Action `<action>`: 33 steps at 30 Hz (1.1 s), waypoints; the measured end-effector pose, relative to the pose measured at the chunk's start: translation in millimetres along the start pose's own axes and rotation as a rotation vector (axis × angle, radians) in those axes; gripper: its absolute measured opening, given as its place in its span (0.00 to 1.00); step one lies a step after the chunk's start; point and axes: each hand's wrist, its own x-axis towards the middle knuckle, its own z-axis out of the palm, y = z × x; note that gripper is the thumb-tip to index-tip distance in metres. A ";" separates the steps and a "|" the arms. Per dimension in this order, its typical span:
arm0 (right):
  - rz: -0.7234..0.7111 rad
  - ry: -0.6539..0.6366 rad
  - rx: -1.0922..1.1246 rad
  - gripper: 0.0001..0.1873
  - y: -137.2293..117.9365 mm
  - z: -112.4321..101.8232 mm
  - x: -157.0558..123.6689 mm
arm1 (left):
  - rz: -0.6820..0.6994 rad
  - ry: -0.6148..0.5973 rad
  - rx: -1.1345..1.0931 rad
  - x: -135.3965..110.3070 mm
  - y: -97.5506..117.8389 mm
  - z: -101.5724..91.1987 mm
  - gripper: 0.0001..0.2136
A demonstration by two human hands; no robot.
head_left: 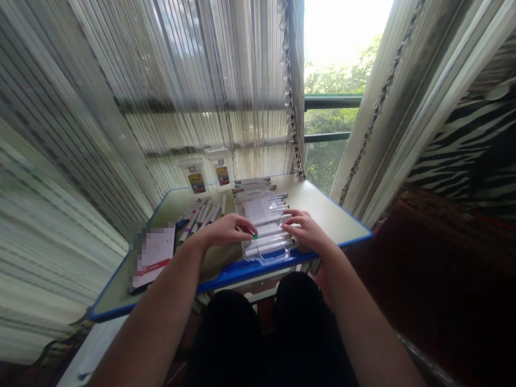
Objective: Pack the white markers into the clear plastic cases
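Note:
A clear plastic case lies opened on the table, with white markers side by side in its near part. My left hand is at the case's left side, thumb and fingers closed on the green end of a marker. At the right side, my right hand has its fingers curved and apart, with the fingertips by the right ends of the markers. Whether they touch one is too small to tell. A white sheet shows through the clear plastic farther back.
Loose markers lie left of the case, and more markers lie behind it. Two clear cases with labels stand at the back. A phone-like tablet rests at the left. Curtains hang behind the blue-edged table.

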 end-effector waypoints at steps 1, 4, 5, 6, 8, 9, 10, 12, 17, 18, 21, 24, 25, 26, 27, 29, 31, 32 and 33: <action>0.003 -0.006 -0.005 0.08 0.0 -0.1 -0.1 | -0.005 -0.006 -0.003 -0.2 0.6 -0.1 0.15; -0.008 -0.026 -0.017 0.06 -0.3 -0.5 -0.4 | -0.025 -0.021 0.003 -0.7 3.4 0.0 0.16; -0.017 -0.025 -0.012 0.06 -0.4 -0.7 -0.6 | -0.029 -0.023 0.007 -0.6 4.0 0.2 0.16; -0.025 -0.019 -0.002 0.08 -0.6 -0.9 -0.9 | -0.030 -0.022 0.009 -0.5 4.3 0.4 0.16; -0.030 -0.002 0.025 0.15 -0.8 -1.0 -1.5 | -0.021 -0.010 0.017 0.3 3.1 0.9 0.16; -0.029 0.004 0.034 0.17 -0.8 -0.9 -1.8 | -0.013 -0.002 0.028 0.8 1.8 1.2 0.15; -0.028 0.005 0.037 0.18 -0.8 -0.8 -1.9 | -0.004 0.006 0.039 1.5 0.1 1.5 0.15; -0.031 -0.004 0.035 0.17 -0.4 -0.3 -2.0 | 0.015 0.018 0.052 2.8 -3.6 2.3 0.15; -0.032 -0.017 0.054 0.17 0.4 -0.4 -1.3 | 0.030 0.016 0.013 5.0 -8.4 4.3 0.14; -0.033 -0.018 0.063 0.18 0.1 -0.8 -1.2 | 0.025 0.018 0.012 5.0 -8.4 4.4 0.15; -0.039 -0.019 0.074 0.15 -1.9 -1.8 -1.0 | 0.002 0.015 0.021 3.8 -7.7 3.4 0.16; -0.027 -0.040 0.071 0.10 -4.3 -2.3 -0.8 | -0.002 -0.007 0.018 1.7 -6.5 1.0 0.16; -0.022 -0.053 0.077 0.10 -4.8 -2.4 -0.8 | 0.001 -0.016 0.016 1.0 -5.9 0.2 0.15; -0.016 -0.064 0.087 0.10 -5.1 -2.5 -0.8 | 0.005 -0.026 0.016 0.5 -5.2 -0.4 0.15; -0.012 -0.072 0.098 0.11 -5.1 -2.6 -0.8 | 0.008 -0.037 0.018 0.0 -4.6 -0.8 0.15; -0.011 -0.074 0.118 0.11 -4.8 -2.6 -1.0 | 0.015 -0.049 0.022 -0.4 -3.8 -1.0 0.15; -0.010 -0.067 0.141 0.11 -4.3 -2.3 -1.1 | 0.027 -0.045 0.037 0.0 -4.3 -0.5 0.15; -0.008 -0.066 0.155 0.11 -4.1 -2.0 -1.1 | 0.031 -0.038 0.048 0.3 -5.0 -0.1 0.15; -0.003 -0.067 0.168 0.11 -3.9 -1.6 -1.1 | 0.032 -0.032 0.059 0.8 -5.9 0.2 0.15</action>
